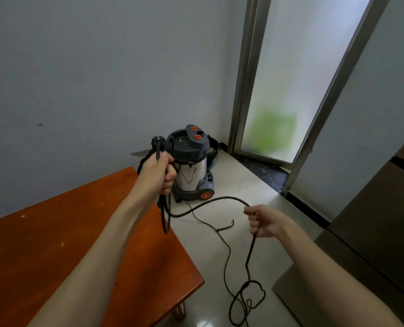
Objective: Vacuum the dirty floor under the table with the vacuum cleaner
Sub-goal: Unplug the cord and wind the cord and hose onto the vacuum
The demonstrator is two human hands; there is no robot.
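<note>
Both forearms stretch out from the near edge, bare, reaching toward the far corner. Left hand [159, 172] is up and further out, fingers curled tight round a bunch of looped black power cord [227, 246], with the plug [158, 139] sticking up just above the fist and the loops hanging down below it. Right hand [262, 223] sits lower and to the right, pinching a single run of the same cord, which arcs across from the left-hand bundle and drops from the right fist to a loose tangle on the floor [238, 180] near the bottom of the view.

Room-wise, the reddish wooden table [54, 244] fills the near left, its right edge and corner right under the left forearm, one metal leg [180, 311] peeking out below. Dark brown cabinet [371, 232] boxes in the right side. Between them is a strip of pale tile running up to the frosted glass door [288, 74].

Vacuum cleaner [191, 164], steel drum with grey top and orange knobs, stands in the far corner against the wall, just behind the left hand and well apart from the right one.
</note>
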